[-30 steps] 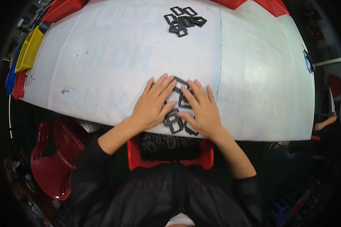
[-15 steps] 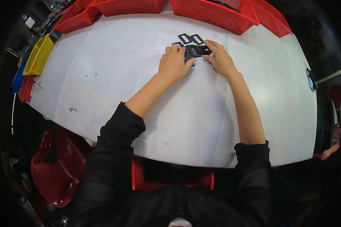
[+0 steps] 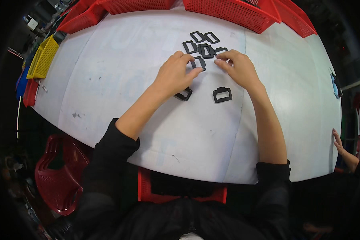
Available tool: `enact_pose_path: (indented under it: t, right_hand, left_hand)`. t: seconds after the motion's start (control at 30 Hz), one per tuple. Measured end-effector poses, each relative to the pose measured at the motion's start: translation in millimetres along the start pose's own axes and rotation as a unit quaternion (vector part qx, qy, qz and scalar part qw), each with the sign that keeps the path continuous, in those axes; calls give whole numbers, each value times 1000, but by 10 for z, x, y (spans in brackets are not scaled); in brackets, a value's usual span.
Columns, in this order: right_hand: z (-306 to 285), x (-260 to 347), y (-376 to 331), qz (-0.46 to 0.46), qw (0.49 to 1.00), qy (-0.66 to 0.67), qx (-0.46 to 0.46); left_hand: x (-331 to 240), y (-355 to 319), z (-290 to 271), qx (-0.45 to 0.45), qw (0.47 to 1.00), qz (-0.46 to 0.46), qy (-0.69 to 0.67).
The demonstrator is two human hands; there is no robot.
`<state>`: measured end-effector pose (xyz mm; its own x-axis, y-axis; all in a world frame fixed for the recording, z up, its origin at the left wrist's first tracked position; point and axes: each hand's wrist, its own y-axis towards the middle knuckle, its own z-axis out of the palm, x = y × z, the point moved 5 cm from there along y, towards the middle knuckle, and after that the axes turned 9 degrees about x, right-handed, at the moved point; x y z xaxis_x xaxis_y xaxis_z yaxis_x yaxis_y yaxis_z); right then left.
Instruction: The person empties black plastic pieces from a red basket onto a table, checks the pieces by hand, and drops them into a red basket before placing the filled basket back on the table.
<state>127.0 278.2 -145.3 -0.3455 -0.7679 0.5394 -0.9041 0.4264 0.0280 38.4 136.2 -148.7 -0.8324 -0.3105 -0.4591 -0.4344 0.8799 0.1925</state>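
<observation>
Several flat black plastic frames, each with a rectangular opening, lie in a loose cluster before my hands. My left hand (image 3: 175, 71) has thumb and fingers closed about the left side of one frame (image 3: 201, 63) at the cluster's near edge. At the cluster's right, my right hand (image 3: 241, 69) bends its forefinger and thumb at the near edge of another frame (image 3: 221, 50), partly covered by the fingers. Two frames overlap in the middle (image 3: 206, 51). Closer to me lie a separate frame (image 3: 222, 95) and one partly under my left wrist (image 3: 184, 94).
Red perforated baskets (image 3: 232, 15) line the table's far edge. A yellow basket (image 3: 43, 57) and a small red one (image 3: 30, 93) stand at the left. A dark red chair (image 3: 60, 176) is below left. Another person's hand (image 3: 338, 142) rests by the right edge.
The bunched frames are now spread apart, and two lie nearer me. My left hand has shifted left and slightly nearer, my right hand slightly right. Another person's hand has risen to the table's right edge.
</observation>
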Motion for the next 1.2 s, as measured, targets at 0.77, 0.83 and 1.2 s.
enact_pose_path:
  t: [0.77,0.83,1.2]
  right_hand:
    - [-100,-478,221,-64,997,-38,10]
    - [-111,-500,291,-65,996,-50,43]
    - [-254,-14,-51,4,941,-111,319]
  left_hand:
    - [577,429,-16,16,996,87,6]
    - [571,582,139,101,986,132,23]
    - [733,1285,161,315,945,86,-8]
